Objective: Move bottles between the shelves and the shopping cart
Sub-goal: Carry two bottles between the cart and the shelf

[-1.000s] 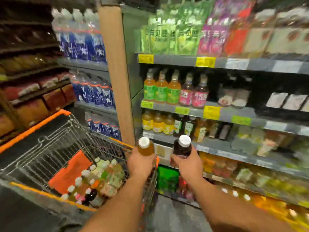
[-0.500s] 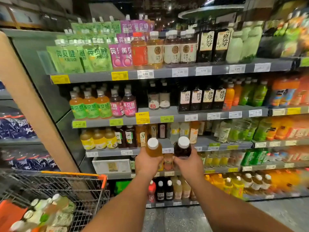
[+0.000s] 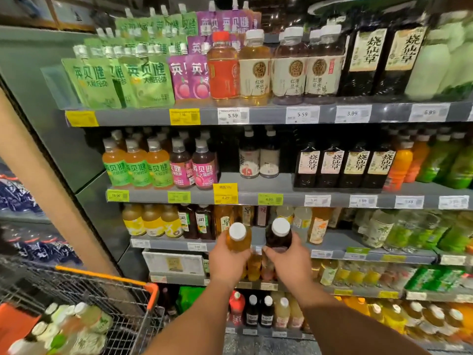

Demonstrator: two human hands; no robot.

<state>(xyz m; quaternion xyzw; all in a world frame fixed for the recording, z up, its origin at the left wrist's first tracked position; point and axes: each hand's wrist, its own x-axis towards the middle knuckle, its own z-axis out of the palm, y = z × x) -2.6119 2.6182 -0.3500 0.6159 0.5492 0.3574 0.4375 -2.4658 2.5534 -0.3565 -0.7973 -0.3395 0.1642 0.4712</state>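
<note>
Hands gripped one bottle each at the frame's centre, before the grey metal shelves (image 3: 281,192): the left hand (image 3: 226,262) curled round a white-capped amber plastic bottle (image 3: 238,238), the right hand (image 3: 290,262) round a white-capped dark brown plastic bottle (image 3: 279,235). At lower left, the orange-rimmed wire shopping cart (image 3: 151,290) held more bottles.

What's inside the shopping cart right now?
The shopping cart holds a pile of bottles, mostly white-capped with pale or green contents, beside an orange panel. Whatever lies beneath the pile is covered, and the frame crops the rest.
</note>
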